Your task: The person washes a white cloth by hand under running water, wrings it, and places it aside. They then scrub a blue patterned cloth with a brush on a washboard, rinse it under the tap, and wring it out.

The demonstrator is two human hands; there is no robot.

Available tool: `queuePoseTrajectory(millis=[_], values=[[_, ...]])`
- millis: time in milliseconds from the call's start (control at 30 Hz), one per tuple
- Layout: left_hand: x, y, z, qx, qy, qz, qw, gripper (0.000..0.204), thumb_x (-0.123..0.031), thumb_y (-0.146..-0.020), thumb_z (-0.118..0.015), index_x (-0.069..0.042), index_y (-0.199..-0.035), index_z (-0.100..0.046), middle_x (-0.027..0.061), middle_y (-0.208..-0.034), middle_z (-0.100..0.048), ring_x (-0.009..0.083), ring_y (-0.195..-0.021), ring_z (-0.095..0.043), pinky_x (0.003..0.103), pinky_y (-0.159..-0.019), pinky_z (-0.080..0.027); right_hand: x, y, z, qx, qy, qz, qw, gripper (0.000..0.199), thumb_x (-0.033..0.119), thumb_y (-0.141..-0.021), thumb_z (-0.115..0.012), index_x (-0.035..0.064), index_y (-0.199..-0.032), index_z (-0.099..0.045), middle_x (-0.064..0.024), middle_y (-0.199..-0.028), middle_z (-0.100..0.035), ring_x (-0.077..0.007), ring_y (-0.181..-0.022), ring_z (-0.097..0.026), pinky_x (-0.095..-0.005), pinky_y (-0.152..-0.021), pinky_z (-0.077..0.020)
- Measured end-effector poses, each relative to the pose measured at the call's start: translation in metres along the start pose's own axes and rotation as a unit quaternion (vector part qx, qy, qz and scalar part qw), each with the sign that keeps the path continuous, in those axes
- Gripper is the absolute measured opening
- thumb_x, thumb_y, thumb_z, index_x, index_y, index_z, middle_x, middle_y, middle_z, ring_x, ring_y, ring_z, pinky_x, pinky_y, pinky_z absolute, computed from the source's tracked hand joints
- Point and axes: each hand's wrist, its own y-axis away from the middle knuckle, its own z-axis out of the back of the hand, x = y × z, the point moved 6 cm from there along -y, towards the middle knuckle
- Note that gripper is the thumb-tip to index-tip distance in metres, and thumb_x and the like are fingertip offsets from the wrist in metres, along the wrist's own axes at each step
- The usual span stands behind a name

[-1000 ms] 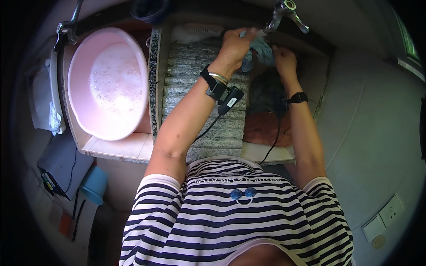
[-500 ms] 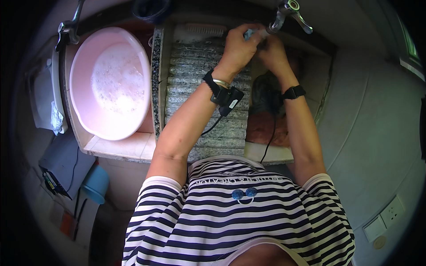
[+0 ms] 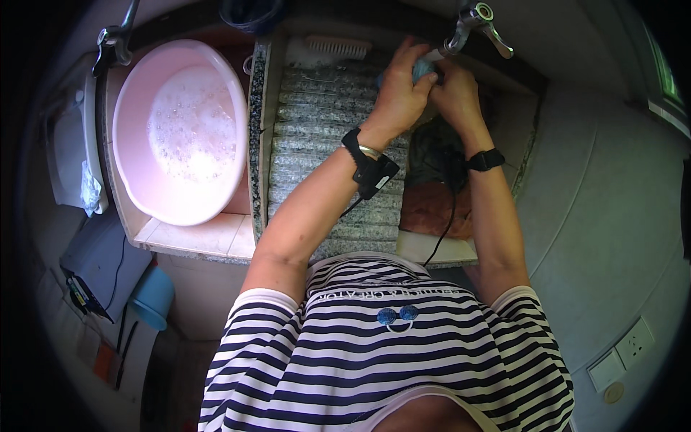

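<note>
Under the tap (image 3: 468, 29) at the far end of the basin, a small light blue cloth (image 3: 423, 69) is bunched between my hands. My left hand (image 3: 400, 97) is closed on it, thumb toward the right. My right hand (image 3: 458, 97) curls in from the other side, its fingers against the cloth and partly hidden near the spout. Below my left forearm lies the ridged stone washboard (image 3: 324, 144). Wet dark cloth (image 3: 430, 155) and reddish-brown cloth (image 3: 435, 209) rest in the basin under my right forearm.
A pink basin (image 3: 126, 144) of sudsy water stands left. A scrub brush (image 3: 338, 47) lies at the washboard's far end, with a dark bowl (image 3: 250, 16) behind. A second tap (image 3: 111, 49) is at far left, a blue bucket (image 3: 152, 299) lower left. Cables hang from both wrists.
Both hands have shifted slightly right and closer to me, drawing together. More of the light blue cloth shows between them, and the left fingers now point up beside it.
</note>
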Motion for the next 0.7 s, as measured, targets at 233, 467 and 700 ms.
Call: queuePoseTrajectory(millis=[233, 467, 700], values=[[0.038, 0.010, 0.046, 0.012, -0.018, 0.227, 0.974, 0.035, -0.019, -0.098, -0.068, 0.004, -0.125, -0.067, 0.0166, -0.128, -0.068, 0.0200, -0.100, -0.067, 0.032, -0.083, -0.052, 0.005, 0.006, 0.024, -0.061, -0.179, 0.012, 0.982, 0.025, 0.007, -0.078, -0.070, 0.0016, -0.103, -0.067, -0.0134, -0.099, -0.073, -0.0253, -0.093, -0.069, -0.0361, -0.084, -0.0524], [0.036, 0.035, 0.015, -0.006, 0.432, 0.519, 0.738, 0.051, -0.035, -0.102, -0.068, 0.007, -0.129, -0.057, 0.0184, -0.111, -0.069, 0.0271, -0.097, -0.070, 0.047, -0.086, -0.062, 0.006, 0.020, 0.015, 0.086, -0.403, 0.032, 0.911, 0.027, -0.002, -0.075, -0.063, 0.0018, -0.101, -0.060, -0.0063, -0.112, -0.065, -0.0153, -0.105, -0.059, -0.0266, -0.094, -0.0458], [0.076, 0.042, -0.005, -0.025, 0.462, 0.519, 0.719, 0.044, -0.029, -0.097, -0.076, 0.007, -0.118, -0.062, 0.0156, -0.105, -0.071, 0.0304, -0.097, -0.073, 0.043, -0.083, -0.063, 0.012, 0.042, 0.016, 0.208, -0.566, 0.033, 0.797, 0.027, -0.003, -0.079, -0.062, 0.0013, -0.105, -0.061, -0.0087, -0.117, -0.066, -0.0129, -0.104, -0.064, -0.0286, -0.091, -0.0531]])
